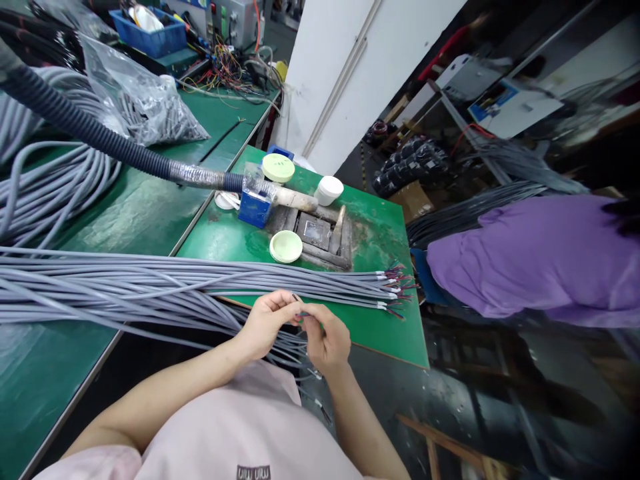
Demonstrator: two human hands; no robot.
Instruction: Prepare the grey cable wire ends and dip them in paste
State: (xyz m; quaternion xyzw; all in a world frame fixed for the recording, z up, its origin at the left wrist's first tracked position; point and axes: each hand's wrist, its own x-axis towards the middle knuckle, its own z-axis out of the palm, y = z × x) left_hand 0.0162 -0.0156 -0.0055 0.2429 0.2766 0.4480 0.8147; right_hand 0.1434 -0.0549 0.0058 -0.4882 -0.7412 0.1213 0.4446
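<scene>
My left hand [267,321] and my right hand [326,340] meet just in front of the green table's near edge, both pinched on the end of a thin grey cable [299,308] with small coloured wires showing between the fingers. A long bundle of grey cables [200,283] lies across the table just beyond my hands. Its stripped ends [395,290] with red and other coloured wires fan out to the right.
A solder pot [320,233] stands mid-table with a blue box [255,207], a black corrugated hose [100,137], two pale green lids [285,246] and a white jar [329,189]. A person in purple [530,260] bends at the right. A bag of cable pieces [145,100] lies at back left.
</scene>
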